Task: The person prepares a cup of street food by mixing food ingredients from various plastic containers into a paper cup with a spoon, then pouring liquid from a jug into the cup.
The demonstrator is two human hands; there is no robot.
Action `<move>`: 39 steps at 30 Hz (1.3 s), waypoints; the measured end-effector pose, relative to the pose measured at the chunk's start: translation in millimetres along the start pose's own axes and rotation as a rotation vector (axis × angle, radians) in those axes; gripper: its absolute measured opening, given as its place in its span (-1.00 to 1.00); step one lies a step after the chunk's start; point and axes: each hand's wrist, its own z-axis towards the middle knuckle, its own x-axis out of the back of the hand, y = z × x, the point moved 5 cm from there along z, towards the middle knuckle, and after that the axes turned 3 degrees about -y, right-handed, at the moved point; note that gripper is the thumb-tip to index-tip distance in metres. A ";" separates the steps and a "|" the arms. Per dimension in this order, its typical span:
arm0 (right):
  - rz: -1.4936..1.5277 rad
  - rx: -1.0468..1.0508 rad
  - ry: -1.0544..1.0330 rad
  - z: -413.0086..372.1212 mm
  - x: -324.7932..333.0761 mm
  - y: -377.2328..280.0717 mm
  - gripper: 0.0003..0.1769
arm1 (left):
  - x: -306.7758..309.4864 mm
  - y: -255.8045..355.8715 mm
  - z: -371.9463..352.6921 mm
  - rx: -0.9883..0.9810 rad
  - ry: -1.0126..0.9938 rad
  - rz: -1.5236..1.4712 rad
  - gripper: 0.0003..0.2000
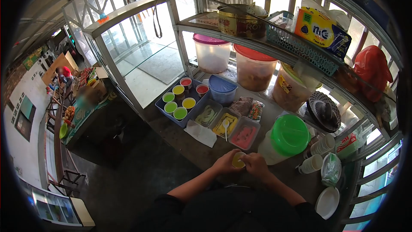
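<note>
My left hand [225,162] is wrapped round a small cup with yellow content [238,160], close to the counter's front edge. On the cup's right side my right hand [255,164] has its fingers bent at the rim; whether they pinch anything is too small to tell. Just beyond the hands lie a container of red filling [244,133], one of yellow filling [231,120] with a white spoon [225,129] in it, and one of pale green filling [207,114]. A tub with a green lid [290,135] stands right of my right hand.
A blue tray [168,116] holds several filled cups at the left. Behind are large lidded tubs [255,68] under a shelf [201,25]. Stacked paper cups [311,164] and a white plate [327,203] are at the right. Two people are at the far left.
</note>
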 end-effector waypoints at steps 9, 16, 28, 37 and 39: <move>-0.189 0.107 -0.077 1.5 6.3 -5.4 -0.86 | 0.9 2.0 -1.5 0.006 0.009 -0.009 -0.12; -0.048 0.120 -0.117 -1.3 -9.1 -13.3 -0.85 | -6.1 -8.6 0.2 0.010 0.016 -0.054 -0.15; -0.136 0.098 -0.060 10.2 3.1 -5.4 -0.81 | 1.5 5.6 -0.9 0.042 -0.005 -0.012 -0.11; -0.154 0.009 -0.073 -8.5 -3.1 2.2 -0.80 | 2.4 2.7 0.5 0.014 0.007 -0.006 -0.13; -0.033 -0.082 -0.069 -14.7 -10.1 8.1 -0.80 | 1.3 1.5 1.1 0.012 0.004 -0.014 -0.13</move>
